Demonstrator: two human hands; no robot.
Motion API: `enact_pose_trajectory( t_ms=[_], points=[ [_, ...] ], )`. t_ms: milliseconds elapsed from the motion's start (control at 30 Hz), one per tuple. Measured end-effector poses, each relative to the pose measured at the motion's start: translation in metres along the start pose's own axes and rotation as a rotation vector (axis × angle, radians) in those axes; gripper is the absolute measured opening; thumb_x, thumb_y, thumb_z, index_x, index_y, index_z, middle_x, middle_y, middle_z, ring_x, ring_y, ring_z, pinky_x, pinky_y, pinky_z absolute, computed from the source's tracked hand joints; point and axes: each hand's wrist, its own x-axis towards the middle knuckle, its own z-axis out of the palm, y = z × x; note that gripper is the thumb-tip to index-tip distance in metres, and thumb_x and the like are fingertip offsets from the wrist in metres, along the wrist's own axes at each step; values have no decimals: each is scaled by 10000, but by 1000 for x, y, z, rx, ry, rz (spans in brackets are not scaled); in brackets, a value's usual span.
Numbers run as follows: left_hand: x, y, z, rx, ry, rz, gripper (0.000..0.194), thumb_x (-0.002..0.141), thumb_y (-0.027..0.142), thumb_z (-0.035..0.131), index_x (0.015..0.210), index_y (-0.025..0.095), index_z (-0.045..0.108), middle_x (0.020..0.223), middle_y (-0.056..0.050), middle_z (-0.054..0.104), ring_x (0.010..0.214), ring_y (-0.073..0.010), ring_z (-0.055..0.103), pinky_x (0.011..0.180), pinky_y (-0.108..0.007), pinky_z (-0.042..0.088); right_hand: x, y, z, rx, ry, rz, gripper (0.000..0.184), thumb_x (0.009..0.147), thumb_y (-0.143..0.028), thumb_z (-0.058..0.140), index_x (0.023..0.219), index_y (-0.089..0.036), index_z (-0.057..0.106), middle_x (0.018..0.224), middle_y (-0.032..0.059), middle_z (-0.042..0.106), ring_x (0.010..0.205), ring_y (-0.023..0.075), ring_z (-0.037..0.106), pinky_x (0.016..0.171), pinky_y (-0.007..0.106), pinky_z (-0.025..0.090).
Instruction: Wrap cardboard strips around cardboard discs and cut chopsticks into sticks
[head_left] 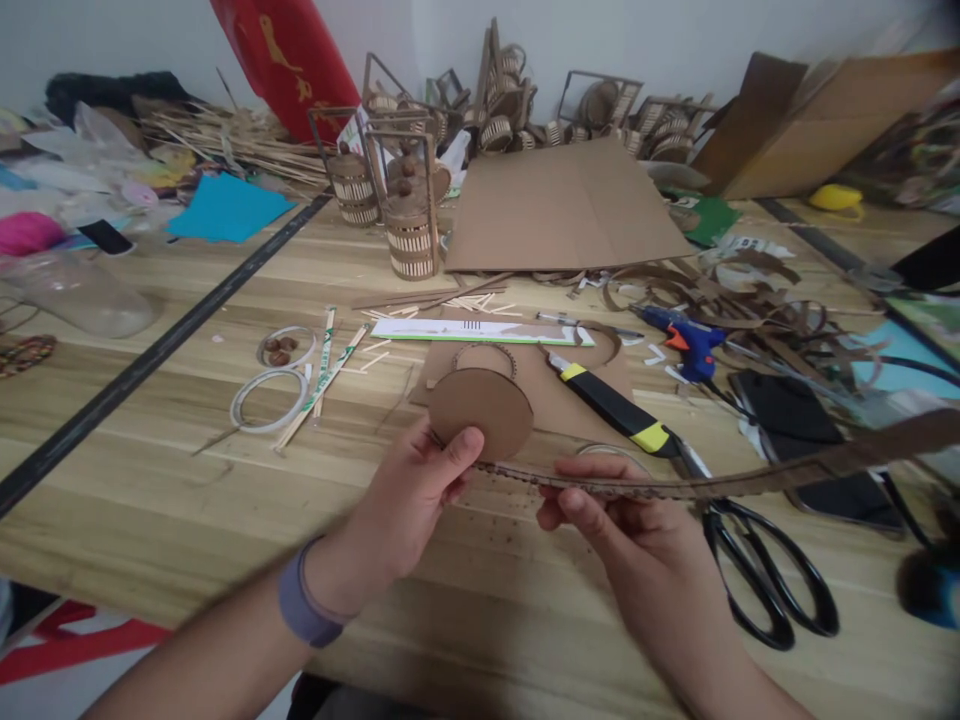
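A wooden surface [187, 530] stands against a pale wall. Nearest, the left hand [409, 490] has its grip closed on a round cardboard disc [484, 408], thumb on its face. The right hand [637, 540] pinches a long brown cardboard strip [795, 470], which reaches the disc's lower edge. Beyond lie a yellow-and-black utility knife [611, 402], then a blue glue gun [694, 345] and, farther back, small slatted lanterns [411, 235].

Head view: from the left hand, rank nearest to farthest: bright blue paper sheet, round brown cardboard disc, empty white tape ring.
1. Round brown cardboard disc, held in the left hand.
2. Empty white tape ring, left of the hand.
3. Bright blue paper sheet, far back left.
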Motion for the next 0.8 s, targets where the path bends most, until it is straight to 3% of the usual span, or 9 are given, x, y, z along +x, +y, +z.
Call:
enact_pose_trajectory(
  t_ms=[200,467,800],
  points=[
    [-4,-4,-4,104,-47,5,402,709,493,799,742,181,548,608,68,465,516,-67,376,435,-171,277,-1,-6,0,5,44,-113,279,802,-456,762,851,-203,654,580,11,724,537,173,722,501,231,604],
    [-6,-5,-3,122,-77,-9,418,703,518,790,727,187,538,566,68,461,479,-69,385,390,-163,286,0,-8,-2,-11,58,-119,253,800,-431,764,839,-201,665,583,9,720,523,164,711,467,215,577],
    [-6,-4,-4,264,-128,33,380,794,508,702,713,198,496,517,79,449,445,-68,375,397,-168,294,-1,-8,-3,-92,75,-125,317,795,-502,749,847,-199,670,582,17,715,523,185,709,467,249,589]
  ],
)
